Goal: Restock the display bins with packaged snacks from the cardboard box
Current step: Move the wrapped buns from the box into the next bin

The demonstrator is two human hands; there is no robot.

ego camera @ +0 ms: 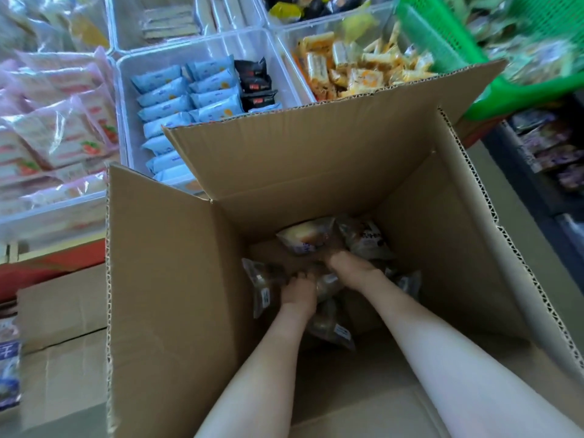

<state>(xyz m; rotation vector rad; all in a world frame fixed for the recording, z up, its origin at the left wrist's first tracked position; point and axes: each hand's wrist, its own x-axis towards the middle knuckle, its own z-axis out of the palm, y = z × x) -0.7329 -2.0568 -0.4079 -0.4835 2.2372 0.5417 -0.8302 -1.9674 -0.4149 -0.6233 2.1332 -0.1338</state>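
Your left hand (298,295) and right hand (346,267) reach deep into the cardboard box (177,279), among snack packets (308,240). Fingers buried; cannot tell the grip.

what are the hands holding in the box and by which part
Left hand and right hand reach among snack packets; the grip cannot be told.

left hand (298,294) and right hand (347,267) touch snack packets (308,238) in cardboard box (177,279).
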